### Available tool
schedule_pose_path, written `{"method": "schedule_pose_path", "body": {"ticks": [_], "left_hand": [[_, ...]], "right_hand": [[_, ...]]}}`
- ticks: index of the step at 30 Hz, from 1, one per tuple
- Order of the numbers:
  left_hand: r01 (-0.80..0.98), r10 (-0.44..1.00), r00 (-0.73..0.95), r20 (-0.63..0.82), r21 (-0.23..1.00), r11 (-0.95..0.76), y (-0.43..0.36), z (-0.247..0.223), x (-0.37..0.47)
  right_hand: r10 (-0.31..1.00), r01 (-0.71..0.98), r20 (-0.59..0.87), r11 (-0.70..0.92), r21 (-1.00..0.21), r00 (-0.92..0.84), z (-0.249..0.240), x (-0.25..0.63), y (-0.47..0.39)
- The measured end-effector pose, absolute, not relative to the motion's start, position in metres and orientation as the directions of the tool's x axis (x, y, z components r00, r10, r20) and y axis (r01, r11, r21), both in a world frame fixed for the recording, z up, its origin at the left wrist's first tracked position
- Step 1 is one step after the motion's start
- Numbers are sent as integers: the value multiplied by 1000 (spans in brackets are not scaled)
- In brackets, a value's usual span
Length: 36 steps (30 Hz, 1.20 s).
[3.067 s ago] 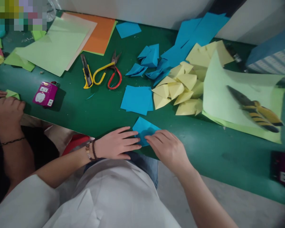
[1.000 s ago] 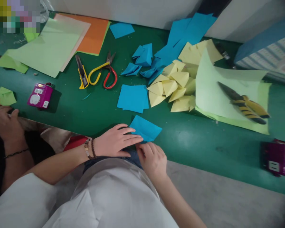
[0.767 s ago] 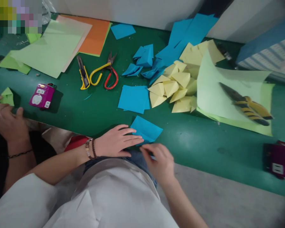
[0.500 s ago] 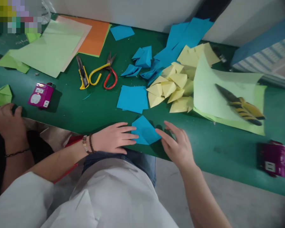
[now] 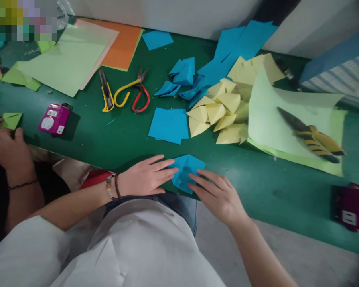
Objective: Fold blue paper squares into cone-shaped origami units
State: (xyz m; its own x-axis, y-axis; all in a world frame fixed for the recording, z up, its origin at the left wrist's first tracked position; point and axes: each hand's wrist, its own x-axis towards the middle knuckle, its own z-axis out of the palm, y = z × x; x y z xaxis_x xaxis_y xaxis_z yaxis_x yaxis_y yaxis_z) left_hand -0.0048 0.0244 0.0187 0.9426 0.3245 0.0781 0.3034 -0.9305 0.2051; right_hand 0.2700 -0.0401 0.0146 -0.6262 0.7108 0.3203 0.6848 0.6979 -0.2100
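Observation:
A creased blue paper (image 5: 186, 169) lies at the near edge of the green table (image 5: 131, 137), between my hands. My left hand (image 5: 146, 176), with fingers spread, touches the paper's left side with its fingertips. The fingers of my right hand (image 5: 217, 193) are apart and rest on its lower right part. Just beyond the paper is a small stack of flat blue squares (image 5: 168, 124). Folded yellow paper pieces (image 5: 217, 109) are heaped to the right of that stack, and folded blue pieces (image 5: 184, 71) sit farther back.
Red-and-yellow cutters (image 5: 137, 89) and a yellow knife (image 5: 106, 93) lie left of centre. Pliers (image 5: 314, 137) rest on green sheets at the right. Purple boxes (image 5: 54, 118) stand at both sides. Another person's hands (image 5: 10, 147) are at the far left with green paper.
The blue paper has been turned and now shows a different outline. My right hand has moved left onto it. The other person's hands have shifted around the green paper.

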Motion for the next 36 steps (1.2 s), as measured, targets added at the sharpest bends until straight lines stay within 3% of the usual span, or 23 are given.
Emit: {"method": "schedule_pose_path", "body": {"ticks": [9, 14, 22, 36], "left_hand": [[260, 305, 938, 164, 245, -934, 18, 12, -4], [270, 299, 948, 110, 218, -938, 14, 13, -2], [294, 331, 938, 99, 274, -915, 11, 8, -2], [284, 317, 945, 79, 281, -917, 13, 11, -2]], "right_hand": [[793, 704, 302, 609, -364, -529, 12, 262, -28], [837, 762, 293, 544, -352, -462, 9, 252, -19], [827, 755, 264, 561, -340, -496, 10, 252, -15], [885, 790, 233, 466, -399, -404, 8, 247, -17]]}}
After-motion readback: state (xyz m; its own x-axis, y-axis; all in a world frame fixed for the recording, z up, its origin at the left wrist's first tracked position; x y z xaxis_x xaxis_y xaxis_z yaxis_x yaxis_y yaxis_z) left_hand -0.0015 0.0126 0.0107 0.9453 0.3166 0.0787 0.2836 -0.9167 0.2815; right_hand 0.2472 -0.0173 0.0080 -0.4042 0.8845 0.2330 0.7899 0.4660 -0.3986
